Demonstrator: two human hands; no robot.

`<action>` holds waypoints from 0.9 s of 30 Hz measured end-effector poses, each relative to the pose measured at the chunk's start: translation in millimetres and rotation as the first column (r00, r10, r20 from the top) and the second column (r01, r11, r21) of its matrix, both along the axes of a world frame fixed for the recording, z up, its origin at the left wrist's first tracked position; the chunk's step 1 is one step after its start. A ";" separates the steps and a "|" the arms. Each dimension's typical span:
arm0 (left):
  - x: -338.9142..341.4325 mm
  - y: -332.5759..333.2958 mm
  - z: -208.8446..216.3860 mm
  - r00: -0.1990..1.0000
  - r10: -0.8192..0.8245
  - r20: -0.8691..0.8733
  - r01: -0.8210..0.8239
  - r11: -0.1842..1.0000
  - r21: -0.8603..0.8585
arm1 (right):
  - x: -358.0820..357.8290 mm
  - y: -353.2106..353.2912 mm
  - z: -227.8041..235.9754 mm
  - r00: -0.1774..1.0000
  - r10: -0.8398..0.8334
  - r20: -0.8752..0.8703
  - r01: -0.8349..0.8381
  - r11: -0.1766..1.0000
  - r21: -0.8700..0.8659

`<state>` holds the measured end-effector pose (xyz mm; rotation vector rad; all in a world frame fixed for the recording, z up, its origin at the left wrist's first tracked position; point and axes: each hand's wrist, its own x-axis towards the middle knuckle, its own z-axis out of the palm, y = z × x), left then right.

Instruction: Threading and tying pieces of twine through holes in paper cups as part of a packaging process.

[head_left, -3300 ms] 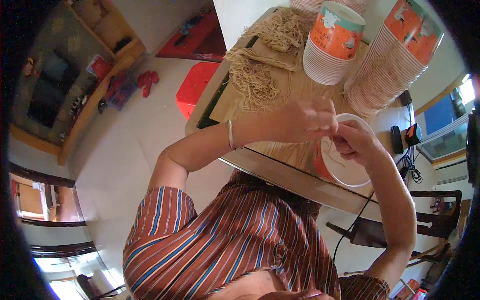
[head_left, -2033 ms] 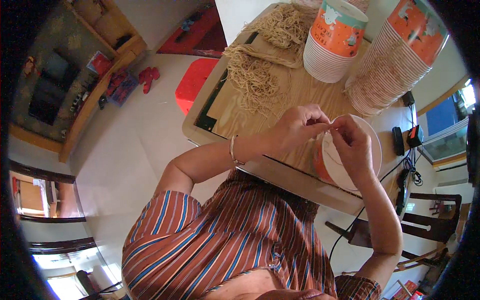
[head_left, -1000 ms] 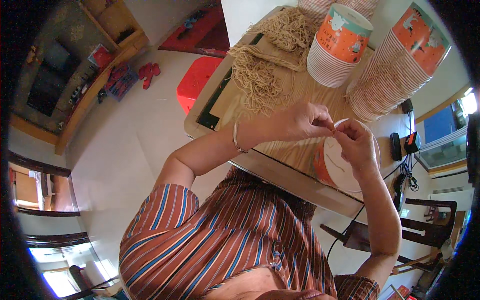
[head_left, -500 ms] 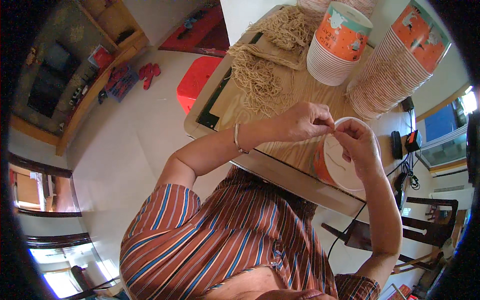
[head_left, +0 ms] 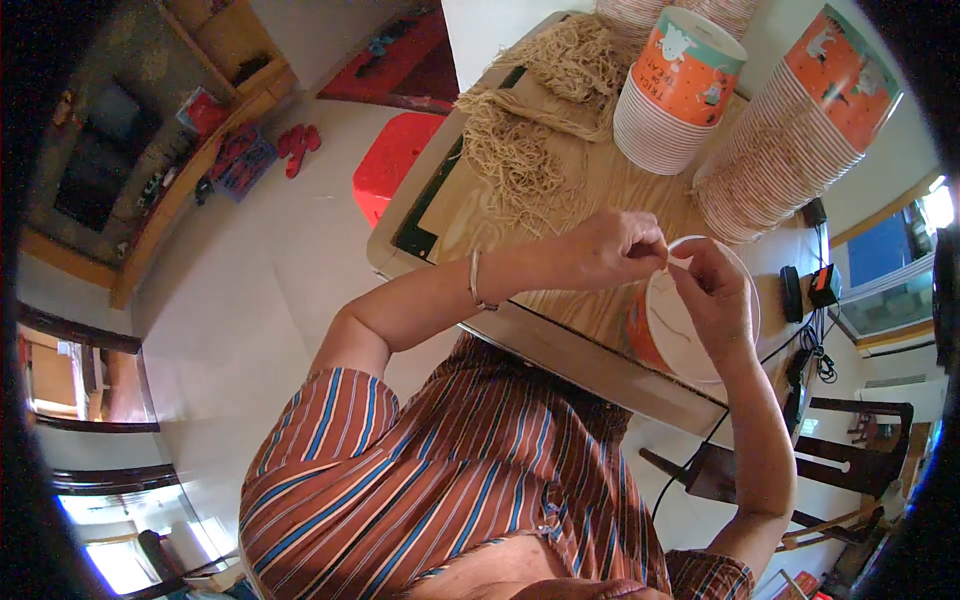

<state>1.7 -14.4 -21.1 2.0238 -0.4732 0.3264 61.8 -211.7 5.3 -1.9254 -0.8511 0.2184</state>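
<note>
Two bare hands meet at the ten o'clock edge of an open paper bucket [head_left: 647, 338], which is orange outside and white within and stands near the corner of a wood-grain desk [head_left: 585, 312]. A short length of tan cord [head_left: 679, 325] shows against its white inside.

The left hand [head_left: 612, 252], a silvery bangle [head_left: 475, 280] round its wrist, comes in from nine o'clock; its grip is pinched, thumb against fingertips, at the bucket's rim, but what lies between them is too small to make out. The right hand [head_left: 720, 298] reaches over the bucket from five o'clock, thumb and forefinger curved toward that same spot; whether its grip is closed on anything I cannot tell.

From the bucket, a loose tan cord bundle [head_left: 515, 165] lies at ten o'clock and a second cord bundle [head_left: 572, 58] farther off at eleven. A nested bucket stack [head_left: 668, 130] stands at twelve; a taller bucket stack [head_left: 810, 110], strands trailing down its side, leans at one. A black adapter [head_left: 825, 286] sits at three, near coiled cables [head_left: 822, 352]. A red plastic stool [head_left: 395, 165] stands beyond the desk at ten, and a dark wooden chair [head_left: 860, 445] at four.
</note>
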 end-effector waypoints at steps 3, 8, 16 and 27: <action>0.2 0.6 -2.2 1.000 0.014 -0.020 -0.014 1.000 0.012 | -4.7 1.6 2.3 0.996 -0.024 0.086 0.034 0.993 -0.117; 2.6 1.2 -7.9 1.000 0.008 0.004 -0.008 0.999 -0.043 | -10.5 3.9 6.5 0.983 -0.021 0.183 0.042 0.993 -0.108; -1.9 -5.5 -6.6 0.986 0.079 0.147 -0.096 0.990 0.106 | 3.4 1.9 9.3 0.995 -0.020 -0.099 0.005 0.988 -0.157; -5.7 -7.3 -8.5 0.972 0.075 0.222 -0.093 0.993 0.070 | 13.0 -1.5 22.6 0.678 0.077 -0.731 -0.068 0.997 0.042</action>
